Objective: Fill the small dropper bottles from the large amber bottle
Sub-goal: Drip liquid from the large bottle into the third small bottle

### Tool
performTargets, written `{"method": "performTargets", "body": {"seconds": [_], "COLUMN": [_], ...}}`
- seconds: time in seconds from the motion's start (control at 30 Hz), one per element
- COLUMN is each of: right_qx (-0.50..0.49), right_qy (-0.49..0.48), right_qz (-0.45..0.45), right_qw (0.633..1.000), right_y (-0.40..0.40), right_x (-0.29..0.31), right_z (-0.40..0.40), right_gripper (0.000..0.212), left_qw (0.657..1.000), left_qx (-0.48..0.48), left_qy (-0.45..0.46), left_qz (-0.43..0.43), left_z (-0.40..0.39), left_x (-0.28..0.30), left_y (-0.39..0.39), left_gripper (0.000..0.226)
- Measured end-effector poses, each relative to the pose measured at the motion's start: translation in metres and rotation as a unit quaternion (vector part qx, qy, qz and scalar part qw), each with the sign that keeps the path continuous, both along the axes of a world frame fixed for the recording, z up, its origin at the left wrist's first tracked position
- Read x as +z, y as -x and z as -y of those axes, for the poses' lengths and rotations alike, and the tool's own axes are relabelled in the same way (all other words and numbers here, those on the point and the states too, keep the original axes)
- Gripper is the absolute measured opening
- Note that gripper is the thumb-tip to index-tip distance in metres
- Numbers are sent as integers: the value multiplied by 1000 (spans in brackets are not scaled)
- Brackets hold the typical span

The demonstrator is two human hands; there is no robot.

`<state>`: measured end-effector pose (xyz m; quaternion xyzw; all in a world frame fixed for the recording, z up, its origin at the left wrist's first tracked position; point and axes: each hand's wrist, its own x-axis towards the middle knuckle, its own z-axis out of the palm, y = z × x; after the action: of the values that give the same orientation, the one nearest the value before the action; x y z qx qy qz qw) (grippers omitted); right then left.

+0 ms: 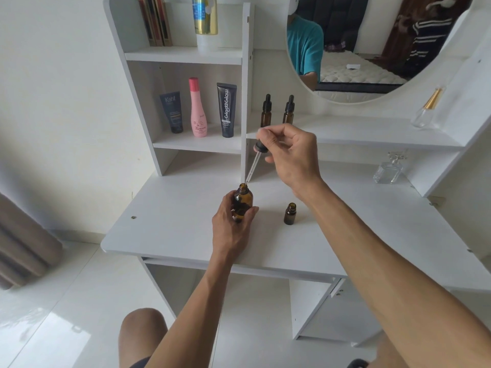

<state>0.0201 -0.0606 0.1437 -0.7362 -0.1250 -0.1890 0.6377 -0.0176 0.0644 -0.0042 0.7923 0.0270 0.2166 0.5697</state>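
One white desk (pixel 170 229) with one shelf unit (pixel 183 55) at 11 o'clock and one round mirror (pixel 372 75) at 1 o'clock.

Shelf contents, counted: one blue-and-gold bottle (pixel 205 19) on the top shelf beside several book spines (pixel 155 21); on the shelf below, two dark tubes (pixel 172 112) (pixel 226 110) with one pink bottle (pixel 197 107) between them. Two clear glass perfume bottles at 3 o'clock: one gold-capped (pixel 425 110) on the ledge under the mirror, one squarish (pixel 388 170) on the desk beneath it.

Amber bottles, four in all. Two capped dropper bottles (pixel 266 111) (pixel 289 110) stand side by side on the ledge at 12 o'clock. One large bottle (pixel 243 200), uncapped, stands on the desk at centre. One small bottle (pixel 290 213), uncapped, stands on the desk just to the 3 o'clock side of the large one, apart from both hands.

Left hand (pixel 229 224): fingers and thumb curled round the large bottle's body, grasping it from its 7 o'clock side; neck and mouth stand clear above the fingers.

Right hand (pixel 289 152): thumb and forefinger pinch the bulb of one dropper (pixel 255 159); its black collar sits just below the fingertips, and the glass tube slants down toward 7 o'clock, tip at the large bottle's mouth.
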Motion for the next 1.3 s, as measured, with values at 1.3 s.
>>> {"method": "performTargets", "body": {"seconds": [1.3], "right_qx": [-104], "right_qy": [-23], "right_qz": [-67], "right_qw": [992], "right_y": [8], "right_x": [-37], "right_z": [86], "right_gripper": [11], "left_qw": [1000], "left_qx": [-4], "left_qy": [19], "left_qz": [-7], "left_z": [2], "left_x": [4], "left_y": [0], "left_gripper": [44]}}
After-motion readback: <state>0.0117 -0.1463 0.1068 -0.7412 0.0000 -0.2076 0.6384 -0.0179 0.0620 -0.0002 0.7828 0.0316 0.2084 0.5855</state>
